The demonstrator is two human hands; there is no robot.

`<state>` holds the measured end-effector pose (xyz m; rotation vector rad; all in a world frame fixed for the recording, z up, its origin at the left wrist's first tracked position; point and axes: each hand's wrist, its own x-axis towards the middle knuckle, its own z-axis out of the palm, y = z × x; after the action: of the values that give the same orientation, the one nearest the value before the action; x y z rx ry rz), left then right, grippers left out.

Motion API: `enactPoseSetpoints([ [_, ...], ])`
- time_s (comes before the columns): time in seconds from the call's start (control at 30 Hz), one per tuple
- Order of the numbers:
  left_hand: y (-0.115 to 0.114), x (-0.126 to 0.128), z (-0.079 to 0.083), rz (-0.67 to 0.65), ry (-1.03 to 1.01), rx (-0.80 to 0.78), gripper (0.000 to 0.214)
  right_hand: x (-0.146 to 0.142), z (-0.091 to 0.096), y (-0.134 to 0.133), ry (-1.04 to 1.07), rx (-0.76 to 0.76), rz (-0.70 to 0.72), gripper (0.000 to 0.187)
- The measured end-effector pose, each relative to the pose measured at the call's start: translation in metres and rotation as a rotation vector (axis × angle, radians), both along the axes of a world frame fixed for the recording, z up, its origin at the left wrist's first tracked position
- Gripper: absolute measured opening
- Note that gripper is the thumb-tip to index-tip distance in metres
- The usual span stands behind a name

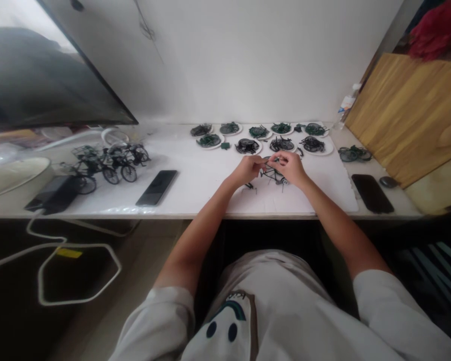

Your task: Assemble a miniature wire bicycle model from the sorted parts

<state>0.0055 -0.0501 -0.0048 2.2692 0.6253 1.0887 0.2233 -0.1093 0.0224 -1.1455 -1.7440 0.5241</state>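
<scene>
A partly built black model bicycle is on the white board, between and just under my hands. My left hand is closed in a pinch beside its upper left part. Facing it, my right hand pinches too, thumb and forefinger almost meeting the left fingertips above the bicycle. Whatever the fingertips hold is too small to make out. A small black part lies below my left hand. Beyond the hands, a white plate and several others bear dark green and black bicycle parts.
Finished model bicycles stand at the left, near a black box and a white basin. One phone lies left of my arms, another phone at the right. A wooden panel leans beside a bottle.
</scene>
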Motion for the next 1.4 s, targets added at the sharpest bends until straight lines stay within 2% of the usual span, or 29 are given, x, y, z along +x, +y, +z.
enactPoseSetpoints([
  [0.33, -0.0023, -0.0001, 0.0017, -0.005, 0.042, 0.027, 0.045, -0.0023, 0.0019, -0.0002, 0.056, -0.006, -0.021, 0.048],
  [0.6, -0.0034, 0.0004, 0.0018, 0.009, 0.041, -0.017, 0.033, -0.0026, 0.0017, -0.0005, 0.058, 0.012, -0.016, 0.052],
  [0.9, -0.0064, 0.0014, 0.0058, 0.000, 0.031, -0.071, 0.031, -0.0001, -0.0008, 0.0012, 0.021, 0.010, -0.004, 0.041],
  [1.4, -0.0054, 0.0012, 0.0053, -0.024, 0.037, -0.095, 0.026, 0.0036, -0.0027, 0.0086, 0.104, -0.151, 0.074, 0.039],
])
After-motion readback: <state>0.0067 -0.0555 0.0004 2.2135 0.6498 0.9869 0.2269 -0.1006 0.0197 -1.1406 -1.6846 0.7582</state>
